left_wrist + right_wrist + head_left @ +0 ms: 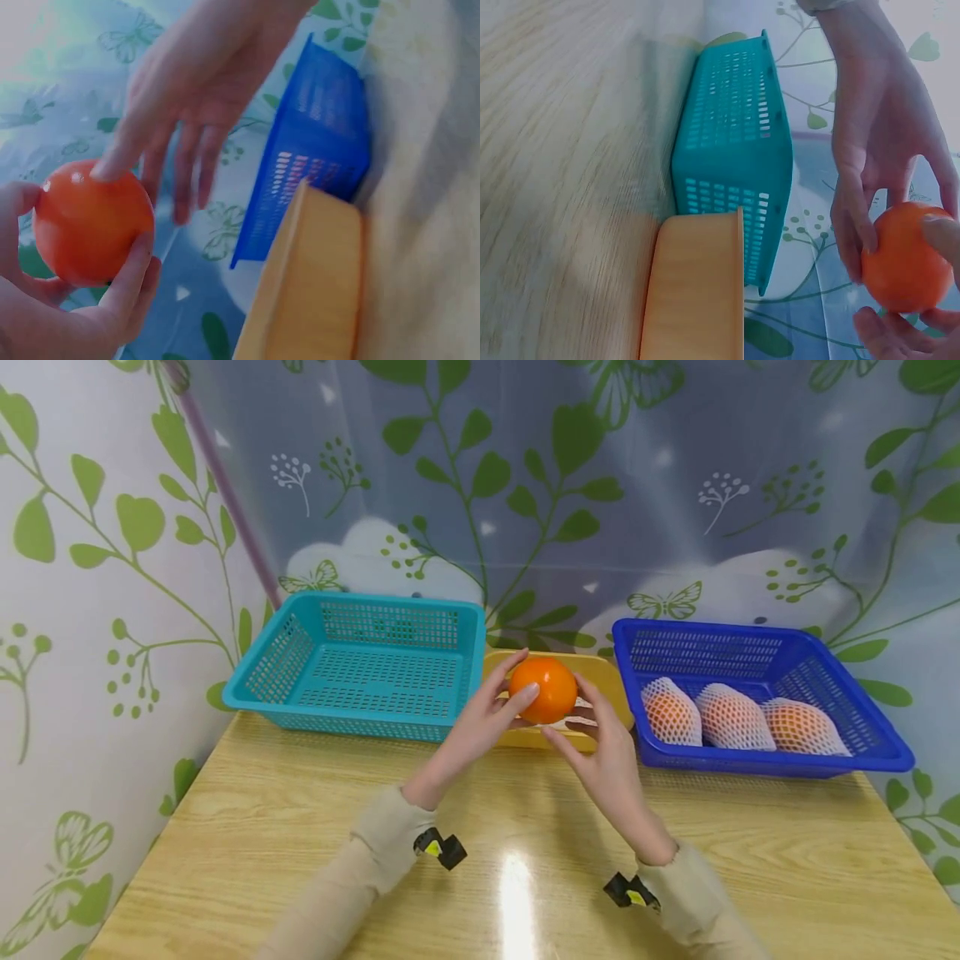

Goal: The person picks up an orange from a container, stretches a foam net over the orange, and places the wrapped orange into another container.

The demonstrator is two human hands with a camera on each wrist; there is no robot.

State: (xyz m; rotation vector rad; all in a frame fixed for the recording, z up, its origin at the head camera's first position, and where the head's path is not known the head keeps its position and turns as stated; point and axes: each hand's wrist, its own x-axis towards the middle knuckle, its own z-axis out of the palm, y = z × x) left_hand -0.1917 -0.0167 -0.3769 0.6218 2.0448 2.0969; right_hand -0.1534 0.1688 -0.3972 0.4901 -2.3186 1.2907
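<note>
A bare, glossy orange (546, 690) is held up over the yellow bin (600, 670) in the head view. My left hand (487, 710) grips it from the left, thumb in front and fingers round the side. On the other side is my right hand (603, 752), its thumb and forefinger at the fruit's edge. In the left wrist view the right hand's (202, 90) thumb touches the orange (94, 223) while its other fingers extend loosely. White foam netting (573, 717) shows inside the yellow bin, partly hidden behind the hands.
To the left stands a teal basket (352, 724) with slotted walls. At the right, a blue basket (750, 758) contains three fruits in white foam nets (731, 717). All the containers line the back of the wooden table (300, 793), before a patterned curtain (510, 543).
</note>
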